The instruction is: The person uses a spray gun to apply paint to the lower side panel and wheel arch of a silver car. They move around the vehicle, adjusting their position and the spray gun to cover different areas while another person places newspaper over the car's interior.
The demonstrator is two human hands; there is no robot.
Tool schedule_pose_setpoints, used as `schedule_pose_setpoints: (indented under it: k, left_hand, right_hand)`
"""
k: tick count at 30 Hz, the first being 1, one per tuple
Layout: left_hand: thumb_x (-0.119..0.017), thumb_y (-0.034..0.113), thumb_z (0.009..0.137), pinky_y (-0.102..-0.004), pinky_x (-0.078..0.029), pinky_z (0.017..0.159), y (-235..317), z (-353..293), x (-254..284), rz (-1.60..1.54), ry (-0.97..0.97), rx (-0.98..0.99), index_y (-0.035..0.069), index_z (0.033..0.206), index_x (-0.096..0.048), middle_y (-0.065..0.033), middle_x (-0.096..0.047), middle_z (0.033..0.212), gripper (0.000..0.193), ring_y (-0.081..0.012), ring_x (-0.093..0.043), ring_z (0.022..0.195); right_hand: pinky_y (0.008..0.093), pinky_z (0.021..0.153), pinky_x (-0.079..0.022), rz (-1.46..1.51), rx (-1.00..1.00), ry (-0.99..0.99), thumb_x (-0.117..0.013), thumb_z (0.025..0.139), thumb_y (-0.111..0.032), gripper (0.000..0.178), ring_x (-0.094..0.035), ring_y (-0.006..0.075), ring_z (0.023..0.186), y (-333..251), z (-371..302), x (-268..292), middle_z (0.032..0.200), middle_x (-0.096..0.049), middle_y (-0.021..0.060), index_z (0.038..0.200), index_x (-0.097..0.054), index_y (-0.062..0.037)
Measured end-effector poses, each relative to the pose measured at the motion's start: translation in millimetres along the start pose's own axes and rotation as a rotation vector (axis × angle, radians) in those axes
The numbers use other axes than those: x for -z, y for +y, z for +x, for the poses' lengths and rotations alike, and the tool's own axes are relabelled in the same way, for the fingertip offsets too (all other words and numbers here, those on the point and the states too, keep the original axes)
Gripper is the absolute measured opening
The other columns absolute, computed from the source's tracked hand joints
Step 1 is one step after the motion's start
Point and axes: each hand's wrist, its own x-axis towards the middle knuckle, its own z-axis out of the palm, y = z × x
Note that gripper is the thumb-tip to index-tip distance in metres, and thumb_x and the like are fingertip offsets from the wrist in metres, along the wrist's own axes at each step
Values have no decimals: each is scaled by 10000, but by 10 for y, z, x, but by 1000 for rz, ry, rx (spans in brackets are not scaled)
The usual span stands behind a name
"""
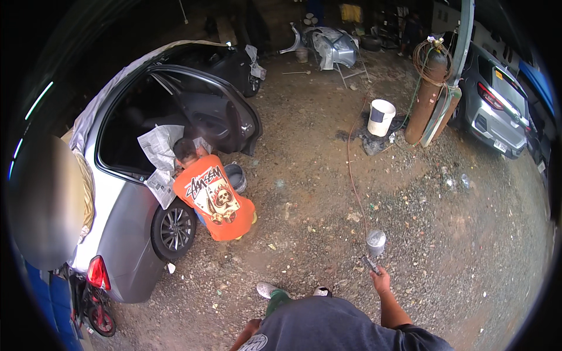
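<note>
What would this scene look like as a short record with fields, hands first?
Right hand: holding a dark gray handheld tool, type unclear
Near the tool: gray cup; attachment unclear
Left hand: beside the dark gray T-shirt; grip unclear
Co-worker: in orange shirt, crouched at the silver sedan
Sedan: door open, newspaper sheets beside the co-worker
Background right: white bucket beside a rusty-brown gas cylinder
Ground: dirt and gravel

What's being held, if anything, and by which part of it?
Right grip: a slim grey tool, held by its near end. Left grip: can't tell whether it holds anything.
</note>
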Motion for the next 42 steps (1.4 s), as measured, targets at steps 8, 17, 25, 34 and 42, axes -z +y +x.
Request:
schedule_pose_setpoints:
  k: [8,17,25,34,42]
  left_hand:
    - [-529,228,903,-505,-530,951,-9,60,-60,106,-134,97,72,1140,-680,-203,-717,1096,321,-410,-671,1066]
    - [-515,383,937,-524,-538,954,280,14,77,19,-157,196,107,1186,-697,-222,-713,1161,414,-416,-666,1120]
    - [-509,411,937,-507,-522,983,375,-24,191,-28,-120,231,133,1220,-691,-217,-712,1168,437,-409,-667,1120]
    - [-552,500,887,-495,-513,992,1158,-164,710,-183,-129,423,153,1217,-700,-220,-699,1201,501,-406,-654,1145]
    - [-581,541,860,-511,-509,993,856,-32,431,-90,-111,302,139,1188,-714,-231,-701,1181,536,-418,-651,1137]
  right_hand:
    - [303,863,-518,-12,20,32,-818,872,-228,480,-659,157,921,147,-14,-90,1041,-747,95,1283,-680,-20]
    - [275,838,-501,-8,43,-9,-768,908,-104,404,-622,126,906,758,228,-191,1025,-722,54,1277,-659,22]
    - [321,830,-526,167,20,12,-817,861,-196,453,-653,156,874,669,229,-251,1003,-758,101,1261,-701,-18]
    - [294,869,-505,80,5,-19,-781,910,-154,454,-646,161,954,439,103,-130,1093,-732,95,1295,-639,42]
    - [341,876,-522,16,172,106,-793,891,-213,509,-676,210,938,477,175,-159,1058,-742,149,1302,-637,43]
